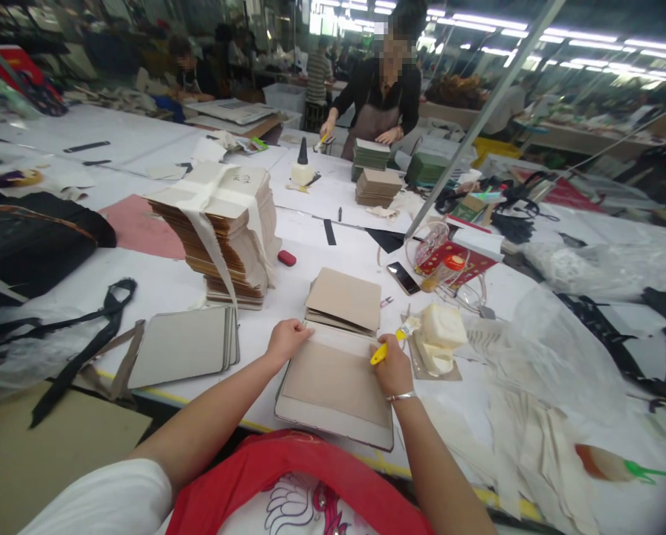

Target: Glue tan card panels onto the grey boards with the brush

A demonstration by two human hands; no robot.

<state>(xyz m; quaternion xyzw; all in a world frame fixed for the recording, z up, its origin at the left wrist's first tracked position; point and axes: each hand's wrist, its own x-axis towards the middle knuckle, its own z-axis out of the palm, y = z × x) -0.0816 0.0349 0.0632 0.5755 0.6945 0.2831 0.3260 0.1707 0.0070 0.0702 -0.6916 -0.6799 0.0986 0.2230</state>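
Note:
In front of me a tan sheet [333, 375] lies over a grey board [333, 426], whose pale border shows at the near edge. My left hand [289, 342] is closed at the sheet's far left corner, thumb and fingers pinching its edge. A yellow-handled brush [386, 351] is gripped in my right hand [395, 368], at the sheet's right side. The bristles point away to the right, toward a whitish glue container [441, 331] on a small board. Just beyond the sheet rests a short stack of tan boards [344, 297].
Grey boards [185, 345] lie to the left, below a tall strapped stack [227, 230]. A phone [403, 278], red box [467, 256] and metal pole [478, 122] stand right. Fabric strips [528, 438] cover the near right. A co-worker [380, 89] works across the table with a brush.

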